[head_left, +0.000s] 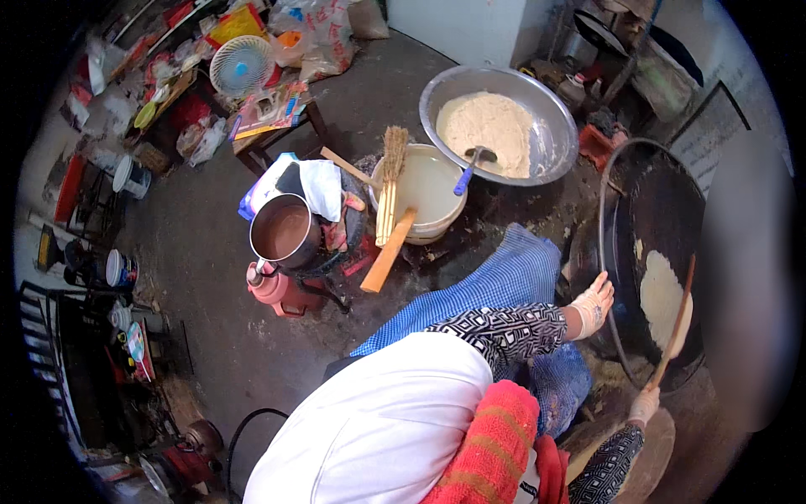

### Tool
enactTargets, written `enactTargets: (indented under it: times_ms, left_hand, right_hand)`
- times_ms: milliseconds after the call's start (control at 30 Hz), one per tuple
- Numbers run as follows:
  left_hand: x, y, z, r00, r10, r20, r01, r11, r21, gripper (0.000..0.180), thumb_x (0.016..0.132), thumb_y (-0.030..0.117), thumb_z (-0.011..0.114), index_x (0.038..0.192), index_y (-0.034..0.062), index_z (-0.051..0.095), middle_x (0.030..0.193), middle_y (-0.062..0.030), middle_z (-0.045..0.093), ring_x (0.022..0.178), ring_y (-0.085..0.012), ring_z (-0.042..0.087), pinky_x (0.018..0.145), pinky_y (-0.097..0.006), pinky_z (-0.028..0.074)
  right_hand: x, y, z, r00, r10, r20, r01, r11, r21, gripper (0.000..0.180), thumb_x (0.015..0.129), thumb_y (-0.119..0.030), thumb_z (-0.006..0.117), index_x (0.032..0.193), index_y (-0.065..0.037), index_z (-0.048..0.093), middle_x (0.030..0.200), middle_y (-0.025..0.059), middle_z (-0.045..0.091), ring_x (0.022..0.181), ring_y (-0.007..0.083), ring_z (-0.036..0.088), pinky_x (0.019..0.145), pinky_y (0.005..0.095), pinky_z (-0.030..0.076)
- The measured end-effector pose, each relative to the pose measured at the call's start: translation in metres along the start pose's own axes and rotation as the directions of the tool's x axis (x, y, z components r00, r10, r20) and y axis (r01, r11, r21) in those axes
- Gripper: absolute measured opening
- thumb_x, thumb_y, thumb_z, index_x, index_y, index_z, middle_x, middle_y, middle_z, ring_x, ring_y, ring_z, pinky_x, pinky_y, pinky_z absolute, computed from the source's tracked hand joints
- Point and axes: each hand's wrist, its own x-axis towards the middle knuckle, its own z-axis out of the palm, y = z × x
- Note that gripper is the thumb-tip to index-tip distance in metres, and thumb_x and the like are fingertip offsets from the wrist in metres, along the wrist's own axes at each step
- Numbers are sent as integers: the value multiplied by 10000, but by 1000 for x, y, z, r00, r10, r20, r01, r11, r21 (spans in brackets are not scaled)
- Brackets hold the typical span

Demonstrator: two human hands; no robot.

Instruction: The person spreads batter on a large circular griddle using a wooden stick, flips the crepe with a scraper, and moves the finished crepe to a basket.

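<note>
My right hand point(646, 405), in a pale glove, closes around the end of a long thin wooden stick point(677, 336). The stick lies along the edge of a pale flatbread point(662, 294) on the dark round griddle point(651, 210). Part of the flatbread shows on the far side of the stick. My left hand point(592, 307), also gloved, stretches its fingers beside the griddle's raised grey hoop point(601, 223), with nothing in them. Whether the fingertips touch the hoop I cannot tell. Black-and-white patterned sleeves cover both forearms.
A wide metal basin point(550, 143) holds pale batter and a blue-handled ladle point(475, 168). Near it stand a bucket point(445, 223) of cloudy liquid with a brush point(392, 168) and wooden scraper point(388, 256) across it, and a pot point(306, 254) of brown liquid. Blurring hides the far right.
</note>
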Motion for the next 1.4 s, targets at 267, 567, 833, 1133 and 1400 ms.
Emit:
enactTargets:
  times_ms: [267, 567, 833, 1133, 1400]
  left_hand:
    - [10, -16, -14, 995, 13, 101, -18, 999, 47, 534, 951, 254, 422, 1428, 15, 425, 1496, -176, 385, 1418, -324, 299, 1149, -654, 42]
    - [8, -35, -19, 995, 6, 103, -10, 999, 44, 526, 932, 235, 478, 1402, -2, 458, 1480, -182, 408, 1399, -354, 323, 1138, -661, 78]
    - [11, -56, -54, 994, -33, 101, 33, 999, 1, 220, 814, 203, 614, 987, 159, 743, 1027, -65, 661, 1091, -261, 559, 980, -539, 341]
    - [2, -12, -20, 998, 49, 38, -48, 998, -47, 575, 913, 308, 484, 1384, -21, 444, 1454, -181, 429, 1406, -325, 312, 1138, -625, 98]
    - [-8, -30, -3, 999, 32, 41, -37, 988, 147, 498, 953, 152, 373, 1416, -28, 399, 1489, -186, 388, 1410, -326, 319, 1159, -604, 103]
  right_hand:
    - [16, -6, 3, 998, 66, 9, -66, 998, -11, 317, 1010, -311, 461, 994, -4, 540, 828, 250, 634, 761, 440, 603, 626, 504, 452]
    - [20, 13, 17, 998, -1, -69, -2, 999, -43, 328, 1014, -306, 454, 965, 2, 554, 741, 232, 625, 705, 430, 602, 580, 493, 445]
    - [11, 33, 15, 998, 2, 69, -11, 991, 130, 347, 992, -332, 480, 1089, -37, 636, 1011, 186, 689, 943, 326, 663, 774, 427, 520]
    - [-21, -43, -31, 982, 179, 53, -180, 983, 34, 329, 964, -335, 482, 944, -18, 567, 915, 280, 651, 889, 446, 626, 764, 515, 500]
    - [-57, -83, -26, 997, -70, 39, 68, 997, 40, 293, 983, -304, 479, 924, -23, 538, 755, 240, 634, 741, 447, 619, 681, 516, 503]
